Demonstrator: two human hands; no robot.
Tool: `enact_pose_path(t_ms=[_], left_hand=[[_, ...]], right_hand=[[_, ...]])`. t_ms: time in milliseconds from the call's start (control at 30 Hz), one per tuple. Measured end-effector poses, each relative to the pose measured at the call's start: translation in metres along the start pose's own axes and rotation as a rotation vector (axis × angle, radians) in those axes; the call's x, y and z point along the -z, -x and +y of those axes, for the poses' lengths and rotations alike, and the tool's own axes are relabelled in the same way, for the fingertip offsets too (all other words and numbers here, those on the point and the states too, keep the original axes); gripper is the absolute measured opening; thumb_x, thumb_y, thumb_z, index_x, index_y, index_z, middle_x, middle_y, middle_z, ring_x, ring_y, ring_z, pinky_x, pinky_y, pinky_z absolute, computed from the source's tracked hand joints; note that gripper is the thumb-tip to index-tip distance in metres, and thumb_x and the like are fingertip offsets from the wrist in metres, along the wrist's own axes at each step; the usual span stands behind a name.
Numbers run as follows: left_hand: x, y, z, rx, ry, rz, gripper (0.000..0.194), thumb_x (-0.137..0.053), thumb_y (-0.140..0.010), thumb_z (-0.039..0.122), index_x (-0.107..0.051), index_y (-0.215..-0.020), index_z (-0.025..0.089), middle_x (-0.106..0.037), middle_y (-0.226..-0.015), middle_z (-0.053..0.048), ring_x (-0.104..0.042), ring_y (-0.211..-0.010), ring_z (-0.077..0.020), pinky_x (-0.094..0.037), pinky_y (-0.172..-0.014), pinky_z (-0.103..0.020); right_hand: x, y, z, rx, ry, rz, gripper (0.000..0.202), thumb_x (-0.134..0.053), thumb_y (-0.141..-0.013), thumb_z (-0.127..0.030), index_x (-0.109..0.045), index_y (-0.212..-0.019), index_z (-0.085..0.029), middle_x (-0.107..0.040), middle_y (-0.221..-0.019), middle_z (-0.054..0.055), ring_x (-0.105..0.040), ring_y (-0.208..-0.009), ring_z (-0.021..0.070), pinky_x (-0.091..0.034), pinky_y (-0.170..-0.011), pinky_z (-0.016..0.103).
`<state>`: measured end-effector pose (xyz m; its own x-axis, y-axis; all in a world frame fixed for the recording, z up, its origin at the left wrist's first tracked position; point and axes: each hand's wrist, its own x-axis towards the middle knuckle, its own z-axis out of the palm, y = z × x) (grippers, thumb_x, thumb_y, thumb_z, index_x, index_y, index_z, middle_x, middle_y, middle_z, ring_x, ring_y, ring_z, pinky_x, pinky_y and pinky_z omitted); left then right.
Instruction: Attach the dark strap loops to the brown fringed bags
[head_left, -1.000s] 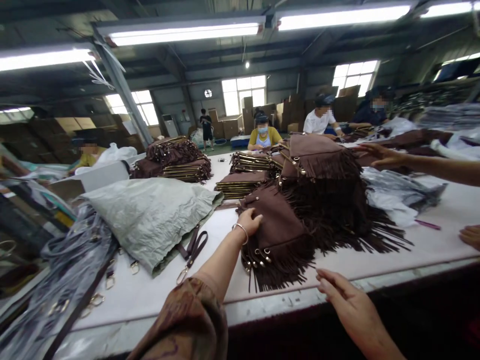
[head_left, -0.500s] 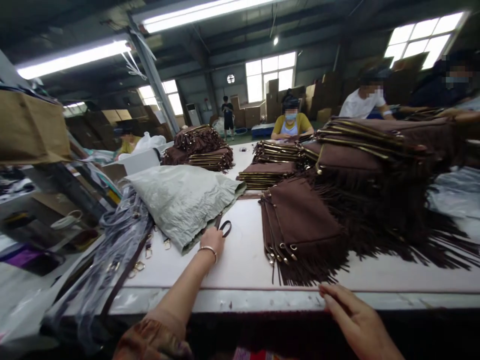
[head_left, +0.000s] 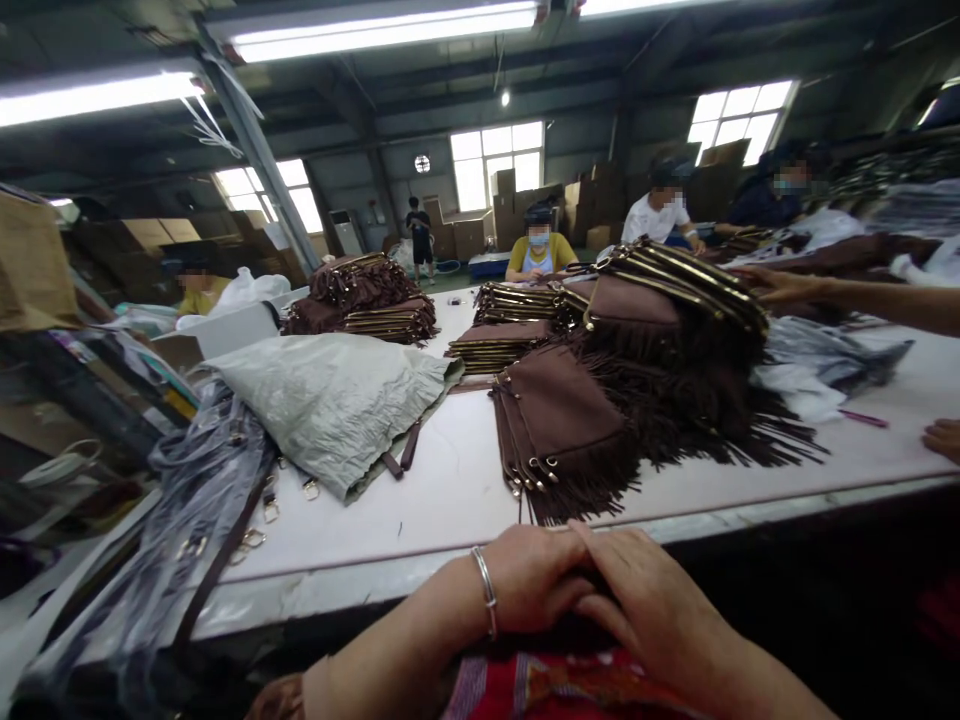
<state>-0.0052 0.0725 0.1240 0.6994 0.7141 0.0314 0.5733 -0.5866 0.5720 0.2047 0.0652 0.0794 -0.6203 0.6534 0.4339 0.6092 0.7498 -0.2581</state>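
My left hand [head_left: 534, 572], with a silver bangle at the wrist, is curled in front of the table's near edge. My right hand [head_left: 651, 588] presses against it, its fingers closed around the left fingers. Whatever lies between them, if anything, is hidden. Just beyond my hands, several brown fringed bags [head_left: 574, 415] with gold zips and rings lie stacked on the table. Two brown strap ends [head_left: 410, 446] stick out from under a pale woven sack [head_left: 330, 395] to the left.
Higher piles of brown bags stand at the right [head_left: 675, 285] and back left [head_left: 386, 310]. Plastic-wrapped straps with metal clasps [head_left: 202, 500] hang over the table's left edge. A co-worker's arm [head_left: 847, 290] reaches in from the right. Several people sit or stand farther back.
My left hand has let go of the brown strap beside the sack and come back to the near edge. My right hand has moved left to meet it. The view has turned right.
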Motion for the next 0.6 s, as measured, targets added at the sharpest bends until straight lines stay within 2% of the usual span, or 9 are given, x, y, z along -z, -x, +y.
enact_pose_path(t_ms=[100, 167, 233, 300, 433, 533, 600], left_hand=[[0.0, 0.0, -0.001, 0.092, 0.097, 0.05, 0.042, -0.06, -0.086, 0.029, -0.055, -0.127, 0.023, -0.074, -0.1, -0.004, -0.067, -0.085, -0.0183, -0.049, -0.076, -0.025], [0.004, -0.001, -0.01, 0.14, 0.161, 0.084, 0.035, -0.06, -0.085, 0.028, -0.063, -0.12, 0.021, -0.074, -0.094, -0.004, -0.066, -0.081, -0.0166, -0.049, -0.073, -0.024], [0.005, -0.004, -0.019, 0.182, 0.277, 0.094, 0.024, -0.057, -0.086, 0.027, -0.07, -0.104, 0.018, -0.073, -0.086, -0.004, -0.065, -0.075, -0.0146, -0.048, -0.069, -0.023], [0.002, -0.009, -0.02, 0.258, 0.429, 0.124, 0.023, -0.057, -0.087, 0.029, -0.071, -0.097, 0.015, -0.07, -0.077, -0.003, -0.063, -0.065, -0.0123, -0.047, -0.061, -0.022], [-0.01, -0.023, -0.005, 0.408, 0.581, 0.248, 0.02, -0.059, -0.084, 0.031, -0.067, -0.088, 0.013, -0.067, -0.067, -0.002, -0.061, -0.054, -0.0103, -0.045, -0.051, -0.02], [-0.021, -0.034, 0.013, 0.468, 0.618, 0.27, 0.015, -0.06, -0.081, 0.028, -0.064, -0.082, 0.014, -0.065, -0.061, 0.001, -0.059, -0.048, -0.0096, -0.042, -0.045, -0.018], [-0.027, -0.041, 0.022, 0.474, 0.655, 0.263, 0.013, -0.06, -0.081, 0.027, -0.063, -0.08, 0.015, -0.064, -0.059, 0.002, -0.058, -0.047, -0.0093, -0.041, -0.044, -0.017]], right_hand=[[0.004, 0.019, 0.01, -0.176, -0.119, -0.01, 0.029, -0.046, -0.096, -0.032, -0.066, -0.114, -0.019, -0.075, -0.101, 0.009, -0.071, -0.089, 0.0214, -0.059, -0.079, 0.034], [0.01, 0.032, 0.019, -0.276, -0.149, 0.047, 0.029, -0.044, -0.097, -0.033, -0.07, -0.103, -0.022, -0.075, -0.097, 0.007, -0.07, -0.088, 0.0203, -0.057, -0.08, 0.033], [0.017, 0.044, 0.027, -0.344, -0.206, 0.087, 0.027, -0.046, -0.096, -0.035, -0.071, -0.096, -0.023, -0.075, -0.092, 0.005, -0.07, -0.085, 0.019, -0.056, -0.078, 0.031], [0.023, 0.052, 0.032, -0.387, -0.266, 0.114, 0.028, -0.046, -0.096, -0.035, -0.07, -0.094, -0.023, -0.074, -0.091, 0.004, -0.069, -0.085, 0.0183, -0.055, -0.077, 0.029], [0.027, 0.056, 0.034, -0.439, -0.255, 0.082, 0.03, -0.045, -0.097, -0.039, -0.069, -0.101, -0.023, -0.074, -0.099, 0.005, -0.069, -0.091, 0.0203, -0.056, -0.082, 0.032], [0.024, 0.049, 0.027, -0.407, -0.238, 0.078, 0.036, -0.051, -0.094, -0.04, -0.061, -0.121, -0.019, -0.071, -0.114, 0.009, -0.066, -0.104, 0.0239, -0.053, -0.091, 0.039], [0.02, 0.041, 0.018, -0.365, -0.316, 0.081, 0.035, -0.053, -0.093, -0.036, -0.059, -0.123, -0.018, -0.07, -0.115, 0.01, -0.066, -0.104, 0.0222, -0.053, -0.091, 0.037]])
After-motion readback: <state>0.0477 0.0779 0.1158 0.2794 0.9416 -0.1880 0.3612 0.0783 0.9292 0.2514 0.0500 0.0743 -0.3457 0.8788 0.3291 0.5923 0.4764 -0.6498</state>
